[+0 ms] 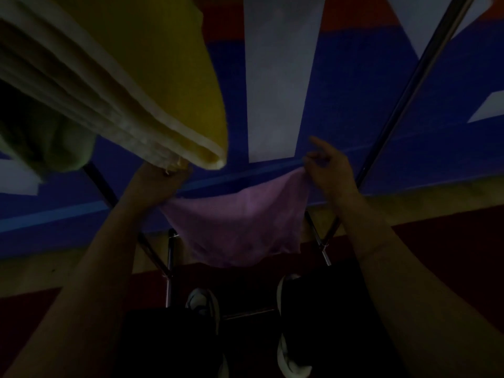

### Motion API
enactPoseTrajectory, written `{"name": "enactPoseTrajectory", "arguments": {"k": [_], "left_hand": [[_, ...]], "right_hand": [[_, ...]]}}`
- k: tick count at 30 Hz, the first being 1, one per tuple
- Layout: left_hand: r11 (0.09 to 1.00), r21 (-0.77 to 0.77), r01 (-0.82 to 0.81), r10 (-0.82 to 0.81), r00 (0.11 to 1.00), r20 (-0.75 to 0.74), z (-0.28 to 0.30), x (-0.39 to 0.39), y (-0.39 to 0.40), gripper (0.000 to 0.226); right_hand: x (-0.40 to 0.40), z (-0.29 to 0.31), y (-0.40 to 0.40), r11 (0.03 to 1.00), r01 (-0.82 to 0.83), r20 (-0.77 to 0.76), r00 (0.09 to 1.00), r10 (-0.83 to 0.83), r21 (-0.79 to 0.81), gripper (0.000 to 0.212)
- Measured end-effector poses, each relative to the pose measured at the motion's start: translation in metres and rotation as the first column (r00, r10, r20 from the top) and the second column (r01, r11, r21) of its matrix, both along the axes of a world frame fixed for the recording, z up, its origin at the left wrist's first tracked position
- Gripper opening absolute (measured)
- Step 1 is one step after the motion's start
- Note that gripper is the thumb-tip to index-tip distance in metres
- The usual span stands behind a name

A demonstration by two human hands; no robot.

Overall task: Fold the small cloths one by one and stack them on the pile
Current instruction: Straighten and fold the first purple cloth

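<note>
I hold a pink cloth (234, 227) stretched between my hands, my left hand (161, 181) gripping one top corner, my right hand (327, 167) pinching the other; it sags in the middle above my shoes (204, 304). A pile of folded cloths (114, 85), yellow on top, looms at upper left, partly hiding my left fingers

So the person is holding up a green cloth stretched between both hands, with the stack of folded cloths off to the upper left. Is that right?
Not quite: the cloth is pink-purple, not green. The head view shows it sagging between the left hand and the right hand, each gripping a top corner. The stack of folded cloths is at the upper left, as you said.
</note>
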State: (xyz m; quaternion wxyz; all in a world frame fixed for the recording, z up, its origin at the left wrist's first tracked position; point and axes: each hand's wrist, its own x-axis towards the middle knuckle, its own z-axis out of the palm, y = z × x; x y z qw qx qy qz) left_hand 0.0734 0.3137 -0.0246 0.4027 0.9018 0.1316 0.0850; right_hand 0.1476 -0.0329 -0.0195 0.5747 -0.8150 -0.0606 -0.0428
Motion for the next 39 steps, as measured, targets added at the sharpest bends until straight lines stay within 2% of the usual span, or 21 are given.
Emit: {"name": "enactPoseTrajectory", "arguments": {"k": [1,3,6,12,14,17,20,22,24,26,29,32,34,36,37,39], "left_hand": [[0.997,-0.061,0.053,-0.053,0.999,-0.002,0.008,-0.005,-0.017,0.027],[0.982,-0.042,0.184,-0.182,0.983,0.037,0.014,-0.01,-0.043,0.043],[0.952,-0.045,0.301,-0.303,0.952,-0.047,0.019,-0.01,-0.075,0.062],[0.882,0.102,0.46,-0.461,0.887,-0.015,0.014,-0.014,-0.115,0.054],[0.871,0.134,0.473,-0.476,0.879,-0.009,0.014,-0.011,-0.116,0.04],[0.853,0.13,0.505,-0.515,0.856,0.055,0.021,-0.012,-0.118,0.02],[0.877,0.06,0.477,-0.48,0.871,0.1,0.023,-0.015,-0.115,0.024],[0.893,-0.007,0.45,-0.445,0.885,0.138,0.023,-0.016,-0.113,0.017],[0.905,-0.072,0.419,-0.401,0.898,0.18,0.029,-0.018,-0.113,0.011],[0.913,-0.107,0.394,-0.367,0.907,0.206,0.035,-0.02,-0.111,0.011],[0.895,-0.166,0.415,-0.385,0.905,0.183,0.042,-0.023,-0.105,0.018],[0.833,-0.285,0.475,-0.45,0.88,0.151,0.044,-0.026,-0.098,0.024],[0.819,-0.3,0.49,-0.472,0.871,0.135,0.044,-0.029,-0.096,0.027],[0.839,-0.268,0.473,-0.455,0.881,0.132,0.041,-0.027,-0.091,0.031],[0.865,-0.243,0.439,-0.419,0.898,0.133,0.039,-0.026,-0.089,0.04],[0.928,-0.243,0.281,-0.254,0.957,0.137,0.034,-0.022,-0.085,0.061]], "right_hand": [[-0.004,0.003,0.004,0.999,-0.043,0.015,0.999,0.043,0.026,0.046],[-0.014,0.009,0.014,0.979,-0.138,0.001,0.99,0.139,0.154,0.041],[-0.025,0.019,0.028,0.9,-0.242,-0.032,0.962,0.272,0.361,0.038],[-0.03,0.021,0.04,0.843,-0.336,-0.057,0.917,0.395,0.421,0.033],[-0.032,0.022,0.04,0.851,-0.332,-0.06,0.92,0.387,0.406,0.031],[-0.032,0.022,0.039,0.881,-0.336,-0.044,0.928,0.371,0.332,0.033],[-0.031,0.018,0.039,0.909,-0.363,-0.06,0.922,0.382,0.205,0.043],[-0.032,0.016,0.036,0.905,-0.409,-0.093,0.903,0.42,0.114,0.052],[-0.035,0.015,0.032,0.863,-0.505,-0.175,0.848,0.5,0.02,0.043],[-0.04,0.011,0.032,0.768,-0.622,-0.283,0.772,0.569,-0.151,0.043],[-0.037,-0.003,0.037,0.65,-0.648,-0.338,0.761,0.553,-0.396,0.051],[-0.04,-0.001,0.04,0.62,-0.642,-0.35,0.767,0.538,-0.452,0.05],[-0.042,-0.001,0.043,0.632,-0.623,-0.298,0.779,0.551,-0.46,0.045],[-0.043,-0.004,0.045,0.624,-0.609,-0.267,0.786,0.558,-0.489,0.044],[-0.042,-0.005,0.046,0.606,-0.607,-0.276,0.786,0.554,-0.514,0.043],[-0.04,-0.007,0.047,0.581,-0.623,-0.317,0.776,0.546,-0.525,0.039]]}}
